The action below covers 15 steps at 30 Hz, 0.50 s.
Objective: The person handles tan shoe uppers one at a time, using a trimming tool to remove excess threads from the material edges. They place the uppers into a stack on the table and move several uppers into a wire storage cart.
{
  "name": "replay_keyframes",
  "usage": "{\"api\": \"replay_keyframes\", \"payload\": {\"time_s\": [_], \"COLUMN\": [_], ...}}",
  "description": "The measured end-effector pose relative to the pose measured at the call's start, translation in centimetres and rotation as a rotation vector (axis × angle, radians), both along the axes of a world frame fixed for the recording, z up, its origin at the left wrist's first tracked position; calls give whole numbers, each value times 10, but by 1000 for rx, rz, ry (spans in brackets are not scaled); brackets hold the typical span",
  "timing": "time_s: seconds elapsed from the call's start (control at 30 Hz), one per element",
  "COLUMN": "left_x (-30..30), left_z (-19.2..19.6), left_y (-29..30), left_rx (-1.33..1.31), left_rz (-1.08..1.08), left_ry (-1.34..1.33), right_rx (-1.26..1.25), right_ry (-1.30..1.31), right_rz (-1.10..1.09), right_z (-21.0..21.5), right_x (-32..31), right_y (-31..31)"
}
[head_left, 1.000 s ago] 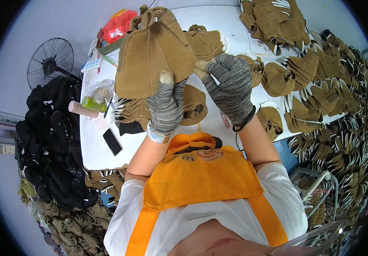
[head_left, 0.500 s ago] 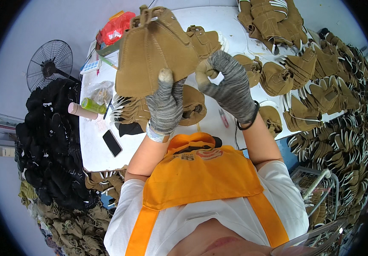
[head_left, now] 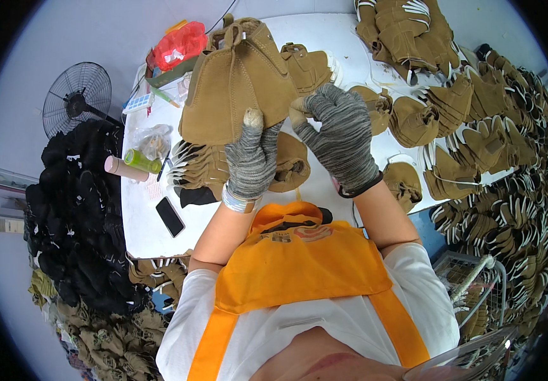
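I hold a tan suede shoe upper (head_left: pixel 236 82) raised above the white table (head_left: pixel 140 222). My left hand (head_left: pixel 250 159), in a grey knit glove, pinches its lower edge with the thumb up. My right hand (head_left: pixel 337 133), also gloved, grips the upper's right edge with fingers curled on it. Below my hands lie more tan uppers (head_left: pixel 287 165) in a loose stack on the table.
Many tan uppers with white edges are piled at the right (head_left: pixel 477 140) and over the table's far side. A black phone (head_left: pixel 170 216), a green bottle (head_left: pixel 139 160), a cardboard tube and a red bag (head_left: pixel 179 44) lie at the left. A fan (head_left: pixel 74 98) and black pieces (head_left: pixel 71 209) sit beside the table.
My right hand has shifted left and up along the upper's edge, and a small white thing it held a second ago no longer shows. The left hand stays put.
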<state>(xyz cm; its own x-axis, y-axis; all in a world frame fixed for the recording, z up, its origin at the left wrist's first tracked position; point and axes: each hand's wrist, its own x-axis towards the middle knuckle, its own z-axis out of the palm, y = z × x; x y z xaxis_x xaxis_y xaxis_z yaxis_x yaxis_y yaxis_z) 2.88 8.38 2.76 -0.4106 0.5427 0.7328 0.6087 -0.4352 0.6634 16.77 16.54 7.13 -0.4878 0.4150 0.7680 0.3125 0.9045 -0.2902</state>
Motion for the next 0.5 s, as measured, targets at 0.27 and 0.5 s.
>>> {"api": "replay_keyframes", "payload": {"time_s": [0.27, 0.5], "left_x": [6, 2], "left_z": [6, 9], "left_y": [0, -1], "left_rx": [8, 85], "left_rz": [-487, -565], "left_ry": [-933, -902], "right_rx": [-260, -510], "right_ry": [-27, 350], "right_rz": [245, 209], "right_z": [-13, -6], "right_x": [-4, 3], "right_y": [-10, -5]}}
